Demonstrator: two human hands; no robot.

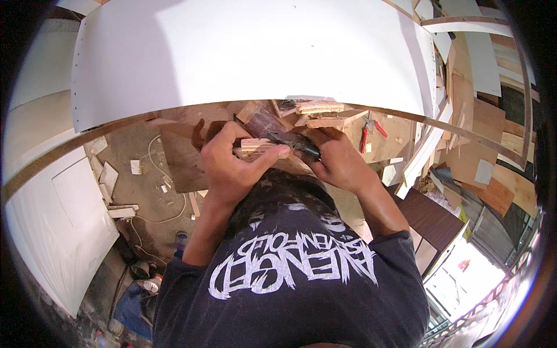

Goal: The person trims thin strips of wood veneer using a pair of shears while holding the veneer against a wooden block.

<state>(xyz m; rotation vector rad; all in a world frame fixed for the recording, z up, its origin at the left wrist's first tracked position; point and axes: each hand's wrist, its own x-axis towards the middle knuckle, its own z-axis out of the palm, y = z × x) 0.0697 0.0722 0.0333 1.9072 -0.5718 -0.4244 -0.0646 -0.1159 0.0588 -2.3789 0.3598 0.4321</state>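
My left hand [227,159] is closed around a small piece of layered wood [255,144], its thumb stretched along the near side. In my right hand [343,158] is a black hand tool [304,146], gripped by its handle. The tool's dark narrow head lies against the right end of the wood, close to my left thumb. Its exact kind is hard to make out. Just beyond my hands are plywood offcuts [319,108] and a dark brown strip [261,123], partly covered by my fingers.
A large white panel [278,52] with a wooden edge spans the far side. Red-handled pliers [371,132] lie beyond my right hand. White sheeting [64,220] stands at left, near a pale cord [154,219]. Boards and scraps [487,156] are piled at right.
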